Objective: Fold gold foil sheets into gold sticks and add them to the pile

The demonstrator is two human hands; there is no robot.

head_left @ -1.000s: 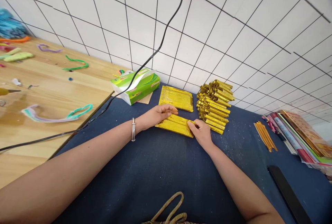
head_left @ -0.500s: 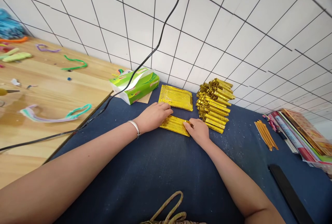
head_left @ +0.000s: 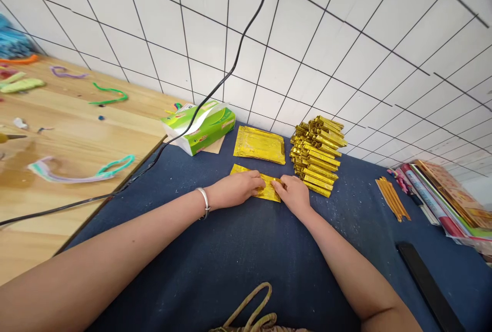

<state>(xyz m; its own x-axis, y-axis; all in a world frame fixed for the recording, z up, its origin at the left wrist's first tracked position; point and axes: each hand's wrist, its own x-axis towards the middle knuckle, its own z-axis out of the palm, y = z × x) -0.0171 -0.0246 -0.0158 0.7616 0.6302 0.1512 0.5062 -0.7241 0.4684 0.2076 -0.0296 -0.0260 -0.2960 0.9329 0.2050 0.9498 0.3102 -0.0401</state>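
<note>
A sheet of gold foil paper (head_left: 272, 192) lies flat on the dark blue cloth in front of me, with crease lines running along it. My left hand (head_left: 235, 189) rests over its middle, fingers bent together and pressed onto the paper; the fingertips are partly hidden. At the sheet's right end, my right hand (head_left: 295, 194) pinches the edge between thumb and fingers. Just behind lies a flat stack of gold foil paper (head_left: 259, 144). To the right of that stack, a pile of folded gold foil tubes (head_left: 319, 155) leans near the wall.
A green tissue pack (head_left: 207, 129) stands at the back left, with a black cable (head_left: 234, 60) passing in front of it. Pipe cleaners (head_left: 111, 97) lie on the wooden table. On the right are brown strips (head_left: 392, 199), books (head_left: 442, 204) and a long black object (head_left: 426, 283).
My left hand has slid rightward along the gold foil paper, from its left end to the middle, baring the left end. The right hand keeps its place at the right edge.
</note>
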